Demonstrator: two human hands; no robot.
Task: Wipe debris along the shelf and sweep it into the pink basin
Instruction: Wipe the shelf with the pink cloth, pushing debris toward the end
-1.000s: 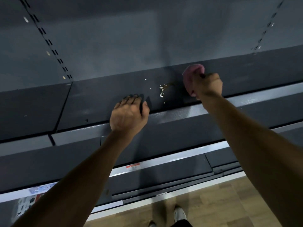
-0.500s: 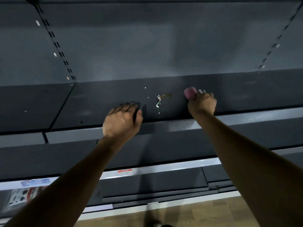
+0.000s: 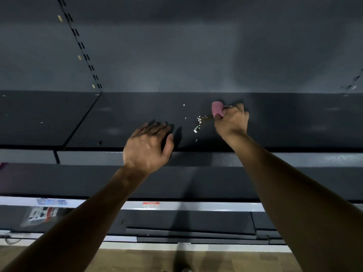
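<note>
A dark grey shelf (image 3: 137,114) runs across the view. A small patch of light crumbs and scraps, the debris (image 3: 199,122), lies on it near the middle. My right hand (image 3: 231,122) is shut on a pink cloth (image 3: 217,109), which rests on the shelf touching the right edge of the debris. My left hand (image 3: 147,148) hovers at the shelf's front lip, left of the debris, fingers apart and holding nothing. The pink basin is not clearly in view; only a pinkish blur (image 3: 4,165) shows at the far left edge.
A slotted upright (image 3: 82,48) divides the back panel at the left. Lower shelves with a price strip and a red label (image 3: 150,204) sit below. Wooden floor (image 3: 216,260) shows at the bottom.
My right hand has brought the pink cloth down onto the shelf and leftward against the debris. The left hand has stayed at the shelf's front lip. The camera has tilted.
</note>
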